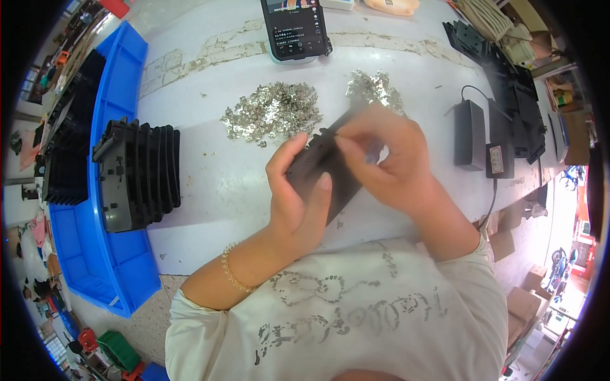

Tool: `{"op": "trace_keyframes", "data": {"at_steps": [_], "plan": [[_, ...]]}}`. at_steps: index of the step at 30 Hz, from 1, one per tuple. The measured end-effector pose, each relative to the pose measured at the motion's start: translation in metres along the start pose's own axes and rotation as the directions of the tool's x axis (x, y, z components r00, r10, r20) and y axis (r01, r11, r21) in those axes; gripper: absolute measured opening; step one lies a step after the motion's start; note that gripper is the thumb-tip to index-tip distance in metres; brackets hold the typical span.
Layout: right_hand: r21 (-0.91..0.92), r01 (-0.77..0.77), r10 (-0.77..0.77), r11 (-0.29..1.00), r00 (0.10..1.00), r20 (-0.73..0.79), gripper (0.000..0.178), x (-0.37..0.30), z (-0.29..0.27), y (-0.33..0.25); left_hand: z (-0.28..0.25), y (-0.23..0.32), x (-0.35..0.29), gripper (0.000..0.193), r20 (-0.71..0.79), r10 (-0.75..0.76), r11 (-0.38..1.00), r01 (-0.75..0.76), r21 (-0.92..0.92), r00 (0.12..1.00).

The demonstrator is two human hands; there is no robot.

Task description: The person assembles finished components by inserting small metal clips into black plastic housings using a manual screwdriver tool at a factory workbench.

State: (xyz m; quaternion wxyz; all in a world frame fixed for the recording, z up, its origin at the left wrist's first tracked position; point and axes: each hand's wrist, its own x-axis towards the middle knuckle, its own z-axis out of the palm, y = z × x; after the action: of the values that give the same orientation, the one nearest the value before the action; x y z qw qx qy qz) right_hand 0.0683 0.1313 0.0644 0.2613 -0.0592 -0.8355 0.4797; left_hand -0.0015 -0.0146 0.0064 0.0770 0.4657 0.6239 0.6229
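My left hand (295, 190) is wrapped round a black plastic panel (340, 168), its thumb across the face and its fingers along the far edge. The panel is held tilted above the white table. At the panel's upper edge, my right hand (387, 155) has thumb and forefinger pinched together; motion blurs it, and whatever is between the fingertips is too small to make out. Beyond the hands lie a larger heap of small shiny metal clips (273, 113) and a smaller heap of the same metal pieces (375, 89), partly behind the right hand.
A stack of black plastic panels (140, 174) stands at the left, beside a blue crate (124, 273) with more black parts. A phone (295, 32) stands at the back. On the right are a black power adapter (469, 133) with a cable and piled black parts (524, 108).
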Motion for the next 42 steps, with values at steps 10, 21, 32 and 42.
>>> {"op": "trace_keyframes", "data": {"at_steps": [10, 21, 32, 42], "plan": [[-0.124, 0.024, -0.021, 0.992, 1.000, 0.023, 0.015, 0.000, -0.001, -0.010, 0.001, -0.003, -0.002, 0.051, 0.011, 0.077, 0.995, -0.077, 0.063, 0.997], [-0.152, 0.022, -0.021, 0.988, 1.000, 0.014, 0.017, 0.001, 0.000, -0.011, 0.007, -0.012, -0.008, 0.050, -0.006, 0.013, 0.998, -0.013, -0.064, 1.000], [-0.157, -0.023, 0.029, 0.987, 0.999, 0.039, 0.015, 0.003, -0.001, -0.010, 0.006, -0.011, -0.005, 0.050, 0.012, -0.004, 1.000, 0.004, -0.019, 1.000], [-0.083, -0.025, 0.034, 0.996, 0.993, 0.110, 0.015, 0.003, -0.003, -0.012, 0.005, -0.011, -0.005, 0.049, 0.023, 0.012, 0.999, -0.011, -0.032, 1.000]]}}
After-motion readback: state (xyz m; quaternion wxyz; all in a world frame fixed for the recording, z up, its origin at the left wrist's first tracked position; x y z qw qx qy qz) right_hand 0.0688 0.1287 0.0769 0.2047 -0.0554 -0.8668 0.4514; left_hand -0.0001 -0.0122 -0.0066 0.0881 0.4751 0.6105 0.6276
